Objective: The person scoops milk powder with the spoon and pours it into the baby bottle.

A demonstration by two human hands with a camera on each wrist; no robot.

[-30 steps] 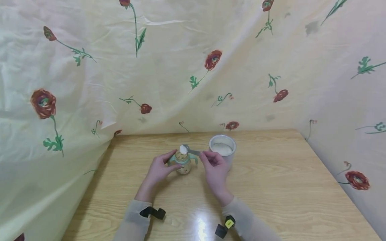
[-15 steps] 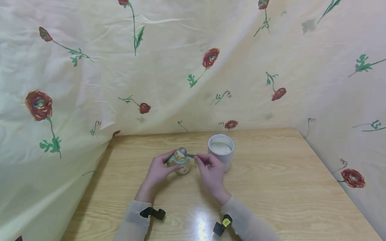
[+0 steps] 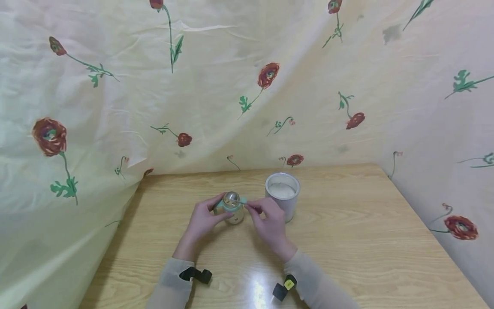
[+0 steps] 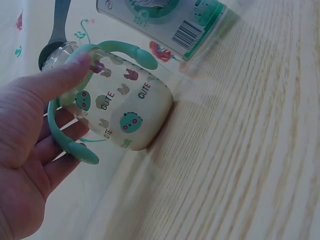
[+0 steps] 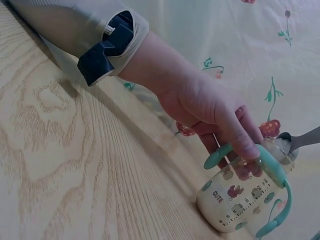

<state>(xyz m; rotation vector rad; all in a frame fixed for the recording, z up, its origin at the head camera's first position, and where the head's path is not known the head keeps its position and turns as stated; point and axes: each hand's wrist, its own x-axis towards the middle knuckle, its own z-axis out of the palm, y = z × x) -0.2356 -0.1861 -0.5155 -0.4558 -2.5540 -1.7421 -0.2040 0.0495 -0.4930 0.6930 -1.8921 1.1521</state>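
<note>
A clear baby bottle with mint-green handles and cartoon prints stands upright on the table, its cap off. My left hand grips it around the neck, thumb in front and fingers behind. At the bottle's mouth is the bowl of a grey scoop, tipped over the opening. My right hand pinches the scoop's handle between thumb and fingers. White powder shows at the bottle's mouth in the right wrist view. Pale contents lie in the bottle's lower part.
An open can of white powder stands just right of the bottle, behind my right hand. The wooden table reaches a flower-printed cloth at the back and sides.
My right hand has moved left and slightly down, bringing the scoop of white powder onto the bottle's mouth and turning it over. My left hand has kept its grip on the bottle.
</note>
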